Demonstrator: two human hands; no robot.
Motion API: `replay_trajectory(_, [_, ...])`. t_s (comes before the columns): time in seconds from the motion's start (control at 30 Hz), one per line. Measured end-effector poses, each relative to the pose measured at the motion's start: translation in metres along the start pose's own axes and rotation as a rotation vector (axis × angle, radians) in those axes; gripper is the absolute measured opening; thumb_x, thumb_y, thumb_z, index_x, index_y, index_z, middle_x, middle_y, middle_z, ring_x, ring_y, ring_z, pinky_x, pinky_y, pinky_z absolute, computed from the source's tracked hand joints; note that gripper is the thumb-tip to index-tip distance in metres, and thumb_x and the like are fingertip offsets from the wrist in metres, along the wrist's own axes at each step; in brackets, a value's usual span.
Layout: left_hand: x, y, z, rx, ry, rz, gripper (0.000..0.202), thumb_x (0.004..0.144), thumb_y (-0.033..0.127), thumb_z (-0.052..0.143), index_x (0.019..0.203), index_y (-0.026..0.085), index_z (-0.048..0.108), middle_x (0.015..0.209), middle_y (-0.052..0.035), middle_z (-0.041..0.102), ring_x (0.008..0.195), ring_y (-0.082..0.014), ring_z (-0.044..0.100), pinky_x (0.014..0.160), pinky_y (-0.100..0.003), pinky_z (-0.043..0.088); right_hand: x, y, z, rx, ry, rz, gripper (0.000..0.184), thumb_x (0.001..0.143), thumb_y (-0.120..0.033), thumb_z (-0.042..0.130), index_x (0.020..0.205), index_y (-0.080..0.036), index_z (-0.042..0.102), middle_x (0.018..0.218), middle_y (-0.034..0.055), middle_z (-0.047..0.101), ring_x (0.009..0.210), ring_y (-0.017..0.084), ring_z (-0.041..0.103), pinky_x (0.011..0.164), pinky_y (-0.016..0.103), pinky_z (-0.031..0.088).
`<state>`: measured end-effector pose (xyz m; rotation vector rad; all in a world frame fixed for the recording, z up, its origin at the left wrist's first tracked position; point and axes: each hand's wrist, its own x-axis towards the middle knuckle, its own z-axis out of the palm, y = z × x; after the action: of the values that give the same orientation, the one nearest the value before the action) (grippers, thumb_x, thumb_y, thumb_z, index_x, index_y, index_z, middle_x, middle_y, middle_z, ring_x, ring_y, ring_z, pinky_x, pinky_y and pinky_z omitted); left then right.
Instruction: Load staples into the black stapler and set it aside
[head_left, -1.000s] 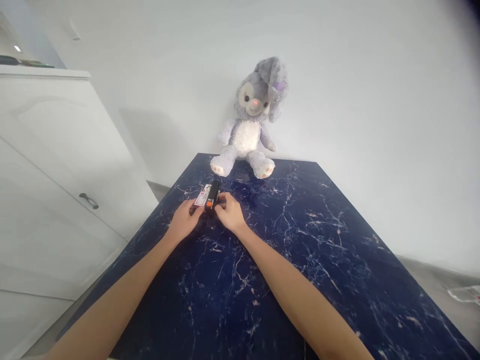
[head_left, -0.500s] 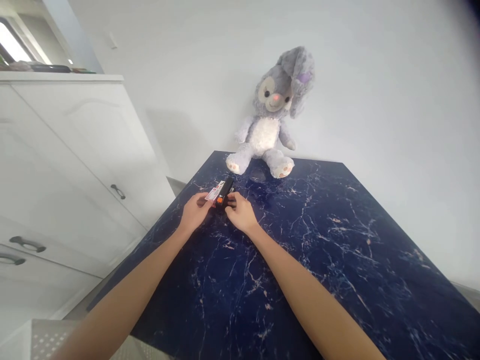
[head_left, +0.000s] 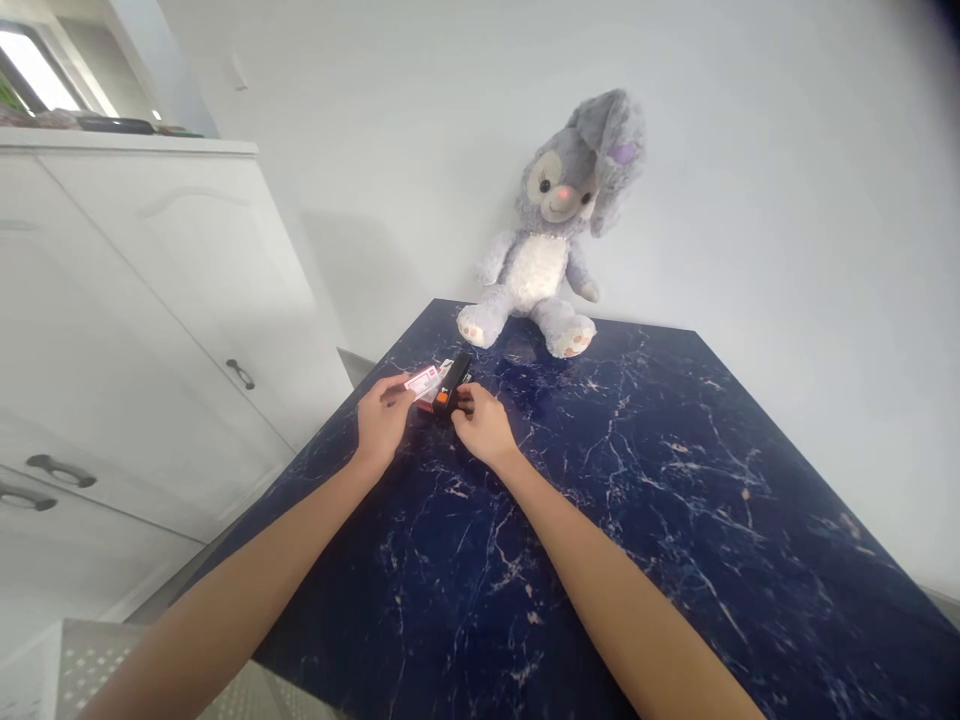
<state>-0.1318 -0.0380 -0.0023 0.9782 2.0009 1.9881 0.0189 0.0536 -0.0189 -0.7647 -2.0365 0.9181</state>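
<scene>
A person's left hand (head_left: 380, 420) held a small white-and-pink card (head_left: 422, 381) in front of the plush rabbit (head_left: 544, 230), its grip pinched together on the card's near end with thumb and fingers. The right hand (head_left: 484, 427) was also in front of the plush rabbit, fingers curled against the side of a slim black case (head_left: 457, 369) marked by an orange patch (head_left: 442, 397); whether that grip was clamped on the case or merely rested on it, one could not tell. The card tilted just beside the case, a little to the left of the plush rabbit's feet, with a pale slip (head_left: 446, 367) showing between the two.

The gray-lavender rabbit, with a white belly, pink nose and purple patch on its drooping ear, sat upright on a dark blue, white-veined marbled tabletop (head_left: 600, 500). Behind the plush rabbit rose a plain white wall (head_left: 750, 200). Well to the left of the plush rabbit stood a white cabinet (head_left: 225, 240) with dark handles (head_left: 240, 374), its top bearing objects too small to make out. Bare forearms (head_left: 607, 580) reached across the tabletop toward the plush rabbit.
</scene>
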Motion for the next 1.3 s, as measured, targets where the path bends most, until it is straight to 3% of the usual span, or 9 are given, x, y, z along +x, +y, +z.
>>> replay_trajectory(0.1, [0.000, 0.006, 0.001, -0.258, 0.024, -0.107, 0.025, 0.072, 0.021, 0.072, 0.097, 0.018, 0.073, 0.103, -0.0072, 0.074, 0.095, -0.0235, 0.071, 0.089, -0.040, 0.058, -0.004, -0.006, -0.002, -0.044, 0.130, -0.107, 0.034, 0.088, -0.022, 0.055, 0.122, -0.020, 0.058, 0.118, 0.0113, 0.063, 0.090, 0.020, 0.069, 0.080, 0.036, 0.060])
replay_trajectory(0.17, [-0.002, 0.014, 0.001, -0.380, -0.030, -0.152, 0.024, 0.071, 0.021, 0.074, 0.095, 0.017, 0.073, 0.103, -0.0076, 0.074, 0.097, -0.0240, 0.071, 0.089, -0.041, 0.058, -0.007, -0.012, -0.003, -0.044, 0.189, -0.189, 0.037, 0.093, -0.027, 0.053, 0.129, -0.020, 0.055, 0.121, 0.0126, 0.061, 0.090, 0.021, 0.067, 0.081, 0.038, 0.060])
replay_trajectory(0.3, [-0.005, 0.025, -0.001, -0.475, -0.290, -0.197, 0.027, 0.069, 0.021, 0.081, 0.094, 0.016, 0.075, 0.103, -0.0080, 0.074, 0.099, -0.0257, 0.071, 0.091, -0.043, 0.058, -0.011, -0.018, -0.005, 0.008, 0.111, -0.317, 0.052, 0.093, -0.032, 0.059, 0.142, -0.024, 0.046, 0.134, 0.0129, 0.057, 0.092, 0.020, 0.066, 0.079, 0.036, 0.061])
replay_trajectory(0.37, [-0.003, 0.026, -0.003, -0.525, -0.399, -0.217, 0.027, 0.070, 0.023, 0.082, 0.096, 0.016, 0.077, 0.108, -0.0083, 0.075, 0.104, -0.0262, 0.070, 0.097, -0.043, 0.056, -0.011, -0.017, -0.005, 0.001, 0.084, -0.330, 0.051, 0.092, -0.035, 0.063, 0.140, -0.024, 0.050, 0.130, 0.0117, 0.060, 0.091, 0.020, 0.066, 0.080, 0.036, 0.061])
replay_trajectory(0.47, [0.004, 0.022, -0.009, -0.584, -0.526, -0.297, 0.029, 0.076, 0.027, 0.080, 0.103, 0.019, 0.077, 0.117, -0.0090, 0.073, 0.114, -0.0272, 0.067, 0.103, -0.043, 0.053, -0.009, -0.015, -0.006, -0.024, 0.075, -0.285, 0.043, 0.092, -0.040, 0.065, 0.131, -0.024, 0.059, 0.116, 0.0093, 0.066, 0.084, 0.020, 0.067, 0.081, 0.035, 0.059])
replay_trajectory(0.6, [0.015, 0.015, -0.018, -0.516, -0.618, -0.353, 0.029, 0.077, 0.030, 0.080, 0.105, 0.020, 0.075, 0.116, -0.0094, 0.074, 0.114, -0.0289, 0.068, 0.101, -0.045, 0.054, -0.008, -0.014, -0.006, -0.023, 0.023, -0.260, 0.041, 0.092, -0.040, 0.067, 0.130, -0.027, 0.061, 0.118, 0.0081, 0.067, 0.095, 0.022, 0.068, 0.088, 0.034, 0.057])
replay_trajectory(0.87, [0.019, 0.004, -0.022, -0.391, -0.558, -0.299, 0.030, 0.070, 0.030, 0.086, 0.092, 0.016, 0.071, 0.104, -0.0104, 0.076, 0.096, -0.0254, 0.073, 0.084, -0.041, 0.061, -0.005, -0.012, -0.003, -0.031, -0.035, -0.298, 0.040, 0.092, -0.033, 0.066, 0.131, -0.027, 0.061, 0.126, 0.0075, 0.064, 0.114, 0.024, 0.064, 0.099, 0.036, 0.054])
replay_trajectory(1.07, [0.025, 0.002, -0.030, -0.443, -0.473, -0.359, 0.026, 0.070, 0.025, 0.084, 0.091, 0.016, 0.072, 0.104, -0.0103, 0.076, 0.094, -0.0241, 0.073, 0.074, -0.032, 0.063, -0.004, -0.011, -0.001, 0.050, -0.046, -0.249, 0.044, 0.089, -0.033, 0.069, 0.130, -0.022, 0.061, 0.115, 0.0073, 0.068, 0.078, 0.017, 0.067, 0.075, 0.033, 0.059])
replay_trajectory(1.3, [0.027, -0.005, -0.031, -0.481, -0.424, -0.393, 0.021, 0.077, 0.025, 0.077, 0.096, 0.017, 0.072, 0.104, -0.0099, 0.076, 0.091, -0.0233, 0.073, 0.077, -0.035, 0.063, -0.003, -0.016, -0.002, 0.018, -0.060, -0.202, 0.041, 0.087, -0.039, 0.072, 0.124, -0.023, 0.065, 0.110, 0.0068, 0.072, 0.075, 0.018, 0.068, 0.074, 0.033, 0.060])
